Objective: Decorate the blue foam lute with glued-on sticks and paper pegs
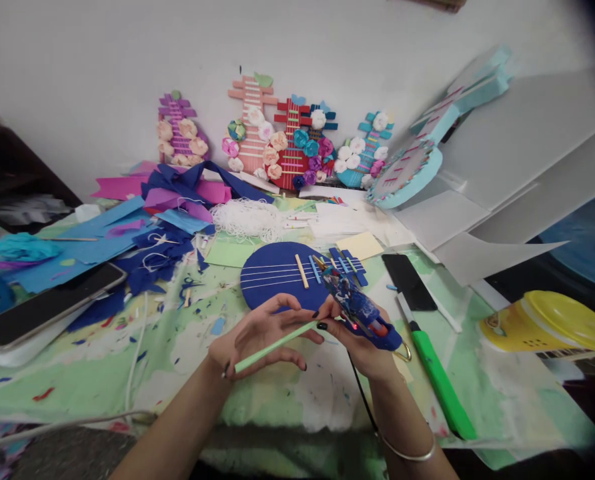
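My right hand (367, 350) is wrapped round a blue patterned hot glue gun (355, 303), its nozzle pointing up and left and a small red light showing. Its thumb and finger also pinch one end of a pale green paper strip (277, 347). The strip slants across my left hand (257, 333), which is palm up with its fingers spread; the strip's lower end lies by that hand's thumb. Just beyond both hands lies a dark blue guitar-shaped cutout (267, 270) with white strings and coloured strips, its neck partly hidden by the glue gun.
On the right lie a green-handled knife (442, 383), a black phone (410, 281) and a yellow lidded cup (542, 320). Paper scraps (102, 233), white cord (247, 219) and another phone (52, 303) cover the left. Decorated paper guitars (292, 147) lean on the wall.
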